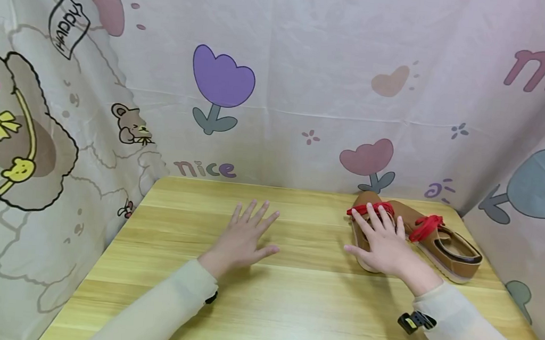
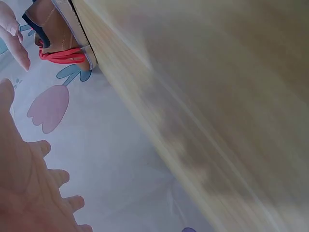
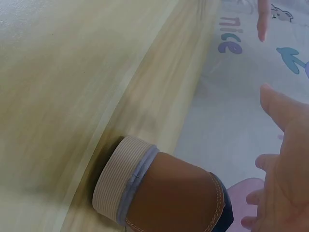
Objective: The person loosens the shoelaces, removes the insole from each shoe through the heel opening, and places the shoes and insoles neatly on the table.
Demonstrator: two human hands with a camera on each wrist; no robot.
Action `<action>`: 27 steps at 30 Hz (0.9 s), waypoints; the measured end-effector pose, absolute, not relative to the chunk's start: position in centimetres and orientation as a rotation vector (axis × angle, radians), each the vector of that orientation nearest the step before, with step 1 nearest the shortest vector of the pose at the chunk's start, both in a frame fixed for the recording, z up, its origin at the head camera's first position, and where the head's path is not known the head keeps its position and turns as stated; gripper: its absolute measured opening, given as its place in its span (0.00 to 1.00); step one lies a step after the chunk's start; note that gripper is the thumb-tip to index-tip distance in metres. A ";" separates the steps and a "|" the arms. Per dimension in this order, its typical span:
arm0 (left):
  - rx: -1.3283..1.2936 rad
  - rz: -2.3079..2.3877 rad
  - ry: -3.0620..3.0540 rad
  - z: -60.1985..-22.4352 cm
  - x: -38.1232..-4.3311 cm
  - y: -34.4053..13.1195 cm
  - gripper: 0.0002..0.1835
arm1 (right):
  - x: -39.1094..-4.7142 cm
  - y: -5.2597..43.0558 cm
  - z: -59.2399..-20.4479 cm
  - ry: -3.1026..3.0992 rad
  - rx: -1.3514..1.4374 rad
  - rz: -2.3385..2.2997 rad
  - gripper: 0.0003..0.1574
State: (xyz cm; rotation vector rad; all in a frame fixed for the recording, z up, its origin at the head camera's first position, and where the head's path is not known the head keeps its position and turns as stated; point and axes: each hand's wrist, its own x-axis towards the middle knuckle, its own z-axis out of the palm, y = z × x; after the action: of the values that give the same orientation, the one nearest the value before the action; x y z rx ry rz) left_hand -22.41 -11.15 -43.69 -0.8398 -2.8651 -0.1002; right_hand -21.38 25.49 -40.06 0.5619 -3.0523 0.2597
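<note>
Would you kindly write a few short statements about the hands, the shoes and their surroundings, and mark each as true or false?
1. Two brown shoes stand on the wood-grain table. True.
2. The left hand and the right hand both have their fingers spread. True.
3. The right hand is gripping a shoe by its heel. False: it holds nothing.
4. The shoes stand at the left end of the table. False: they are on its right side, as the person sees it.
5. Red laces show on both shoes. True.
6. The backdrop behind the table is plain black. False: it is pale, with printed flowers and words.
</note>
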 end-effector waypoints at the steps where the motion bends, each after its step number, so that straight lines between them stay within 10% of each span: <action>1: -0.842 -0.102 -2.864 -43.8 -22.5 -11.1 0.46 | -21.4 25.6 -40.1 -3.052 0.557 0.267 0.58; 27: -0.931 -0.143 -2.918 -44.6 -23.0 -7.1 0.44 | -22.4 26.3 -40.8 -3.084 0.416 0.322 0.60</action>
State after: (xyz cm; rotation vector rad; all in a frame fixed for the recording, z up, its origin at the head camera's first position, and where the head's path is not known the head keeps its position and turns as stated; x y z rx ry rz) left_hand -23.03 -7.05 -44.63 -0.9306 -2.9182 -0.1430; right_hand -22.35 26.34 -40.78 0.4159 -3.0839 0.3218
